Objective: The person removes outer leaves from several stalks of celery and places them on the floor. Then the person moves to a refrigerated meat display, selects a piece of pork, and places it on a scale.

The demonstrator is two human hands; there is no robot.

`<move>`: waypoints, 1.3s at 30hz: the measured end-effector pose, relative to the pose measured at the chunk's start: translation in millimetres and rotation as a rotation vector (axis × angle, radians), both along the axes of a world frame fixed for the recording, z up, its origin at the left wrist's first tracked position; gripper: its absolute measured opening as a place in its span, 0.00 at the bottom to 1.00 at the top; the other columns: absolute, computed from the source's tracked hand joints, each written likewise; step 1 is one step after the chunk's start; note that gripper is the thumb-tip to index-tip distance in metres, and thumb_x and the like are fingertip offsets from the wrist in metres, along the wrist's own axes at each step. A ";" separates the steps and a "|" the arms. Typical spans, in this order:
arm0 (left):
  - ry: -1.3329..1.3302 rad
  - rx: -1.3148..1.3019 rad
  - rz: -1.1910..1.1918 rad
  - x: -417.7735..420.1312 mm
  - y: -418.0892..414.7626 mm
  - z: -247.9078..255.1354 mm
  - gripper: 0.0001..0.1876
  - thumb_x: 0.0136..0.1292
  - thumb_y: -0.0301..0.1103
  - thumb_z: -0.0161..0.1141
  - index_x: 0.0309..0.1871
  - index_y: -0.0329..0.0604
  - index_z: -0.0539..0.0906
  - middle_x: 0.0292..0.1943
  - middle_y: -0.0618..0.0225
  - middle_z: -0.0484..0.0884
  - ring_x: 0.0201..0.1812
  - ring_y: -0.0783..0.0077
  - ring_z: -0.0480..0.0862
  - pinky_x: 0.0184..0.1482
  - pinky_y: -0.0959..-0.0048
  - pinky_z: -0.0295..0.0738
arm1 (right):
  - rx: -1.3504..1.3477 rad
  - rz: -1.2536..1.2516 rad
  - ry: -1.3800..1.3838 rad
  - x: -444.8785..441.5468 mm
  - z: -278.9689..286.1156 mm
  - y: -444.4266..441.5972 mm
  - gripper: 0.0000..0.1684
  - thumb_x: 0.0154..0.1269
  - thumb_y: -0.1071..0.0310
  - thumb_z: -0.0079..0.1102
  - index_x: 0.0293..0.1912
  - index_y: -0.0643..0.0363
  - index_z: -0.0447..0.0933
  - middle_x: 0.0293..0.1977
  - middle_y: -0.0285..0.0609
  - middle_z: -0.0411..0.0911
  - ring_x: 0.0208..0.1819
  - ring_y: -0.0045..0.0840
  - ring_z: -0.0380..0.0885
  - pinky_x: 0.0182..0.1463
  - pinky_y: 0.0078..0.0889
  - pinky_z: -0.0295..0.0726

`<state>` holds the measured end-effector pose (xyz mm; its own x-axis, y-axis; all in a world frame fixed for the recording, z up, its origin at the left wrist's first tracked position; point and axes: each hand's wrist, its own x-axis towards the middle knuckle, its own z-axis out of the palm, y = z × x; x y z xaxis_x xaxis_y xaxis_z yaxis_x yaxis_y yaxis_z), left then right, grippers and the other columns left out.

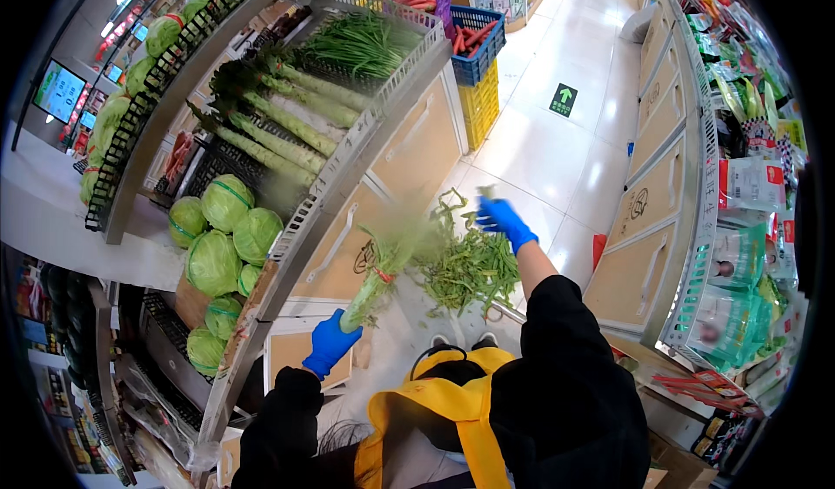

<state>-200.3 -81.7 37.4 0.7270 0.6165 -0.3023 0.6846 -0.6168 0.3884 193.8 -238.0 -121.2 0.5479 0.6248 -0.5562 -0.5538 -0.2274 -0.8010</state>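
My left hand (pixel 333 343), in a blue glove, grips the thick lower end of a pale green leafy stalk vegetable (pixel 369 295). A red band goes around it, and its leafy top points away from me, partly blurred. My right hand (pixel 503 220), also gloved in blue, is stretched out over the far right side of a heap of green leaf trimmings (pixel 471 268). A small pale green scrap (pixel 486 191) shows at its fingertips, too blurred to name exactly. The heap lies low in front of my shoes; whatever it rests on is mostly hidden.
At left, a metal-edged display shelf (pixel 326 192) carries banded cabbages (pixel 213 263), celtuce stems (pixel 293 120) and thin green stalks (pixel 359 42). A blue crate (pixel 479 65) of carrots tops a yellow crate (pixel 479 107). A packaged-goods shelf (pixel 672 163) borders the tiled aisle (pixel 522 147).
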 end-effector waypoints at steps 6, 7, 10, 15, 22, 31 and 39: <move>0.073 -0.018 -0.060 14.2 -10.1 -9.1 0.22 0.46 0.52 0.61 0.38 0.47 0.75 0.27 0.55 0.80 0.31 0.52 0.80 0.31 0.61 0.73 | -0.023 0.450 -0.404 -65.3 46.2 58.5 0.32 0.56 0.39 0.50 0.38 0.63 0.76 0.32 0.47 0.77 0.32 0.29 0.76 0.35 0.30 0.73; 0.049 -0.036 -0.060 17.0 -9.5 -5.2 0.22 0.46 0.52 0.61 0.39 0.46 0.75 0.27 0.55 0.80 0.31 0.52 0.80 0.32 0.61 0.73 | -0.100 0.489 -0.629 -63.9 36.0 68.1 0.32 0.55 0.40 0.51 0.34 0.65 0.77 0.30 0.51 0.77 0.31 0.32 0.76 0.36 0.31 0.73; -0.018 -0.101 -0.053 31.2 -7.1 2.8 0.23 0.46 0.52 0.61 0.40 0.45 0.76 0.28 0.53 0.80 0.32 0.51 0.80 0.34 0.62 0.73 | -0.025 0.034 -0.429 -60.2 -13.5 73.8 0.27 0.57 0.48 0.51 0.25 0.67 0.77 0.19 0.50 0.75 0.23 0.30 0.74 0.29 0.34 0.70; 0.011 -0.172 -0.057 41.8 -2.9 9.1 0.23 0.46 0.49 0.63 0.40 0.42 0.77 0.29 0.54 0.80 0.31 0.58 0.81 0.33 0.67 0.74 | 0.071 -0.198 -0.066 -59.2 -15.8 74.8 0.23 0.61 0.53 0.44 0.28 0.58 0.81 0.15 0.37 0.73 0.14 0.22 0.67 0.19 0.25 0.66; -0.021 -0.733 0.135 38.8 3.2 10.2 0.20 0.49 0.41 0.64 0.41 0.37 0.77 0.26 0.66 0.78 0.24 0.76 0.77 0.27 0.78 0.73 | 0.283 -0.597 0.377 -69.7 -27.1 86.4 0.15 0.59 0.59 0.46 0.22 0.54 0.76 0.19 0.34 0.73 0.18 0.19 0.64 0.22 0.23 0.61; -0.221 -1.381 0.289 -11.8 57.5 -1.0 0.23 0.59 0.50 0.53 0.48 0.39 0.71 0.32 0.65 0.75 0.22 0.70 0.75 0.26 0.74 0.73 | 0.071 -0.097 0.202 -34.1 -29.1 29.4 0.17 0.57 0.56 0.57 0.43 0.54 0.72 0.33 0.40 0.74 0.23 0.25 0.75 0.25 0.24 0.77; -0.204 -1.363 0.414 1.1 62.7 -33.0 0.21 0.62 0.52 0.45 0.42 0.40 0.71 0.28 0.62 0.75 0.23 0.65 0.77 0.29 0.69 0.74 | 0.440 0.206 -0.369 -80.8 76.2 73.4 0.20 0.59 0.62 0.54 0.51 0.57 0.71 0.48 0.42 0.73 0.30 0.20 0.73 0.38 0.25 0.74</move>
